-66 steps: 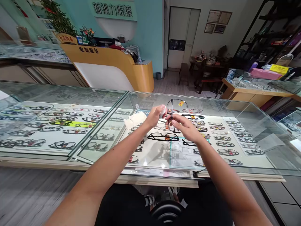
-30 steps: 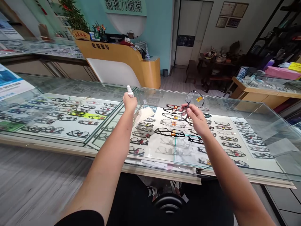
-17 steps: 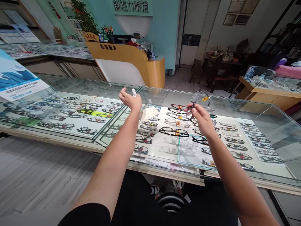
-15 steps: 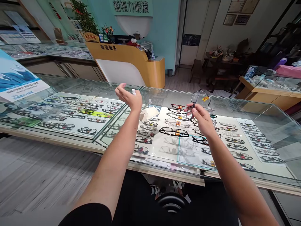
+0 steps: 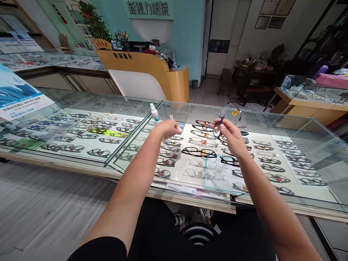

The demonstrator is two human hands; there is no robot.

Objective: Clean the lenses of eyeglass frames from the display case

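Note:
My right hand [image 5: 228, 133] pinches a pair of dark-framed glasses [image 5: 227, 110] by one temple and holds them up over the glass counter [image 5: 282, 125]. A yellow tag [image 5: 235, 113] hangs from the frame. My left hand [image 5: 169, 127] is down on the counter top, its fingers curled onto a pale cloth [image 5: 164, 136] that shows only at the hand's edge. A small white spray bottle [image 5: 155, 112] stands upright on the glass just beyond and left of that hand. A small clear cap [image 5: 171, 116] stands next to it.
Under the glass lie rows of several glasses frames [image 5: 199, 152]. A blue poster [image 5: 16, 96] leans at the far left. An orange reception desk [image 5: 152, 72] stands beyond the counter. A dark table and another showcase [image 5: 307, 103] stand on the right.
My left hand put the spray bottle down on the glass and let go, then dropped right onto the cloth. My right hand has kept the glasses raised, moved slightly apart from the left.

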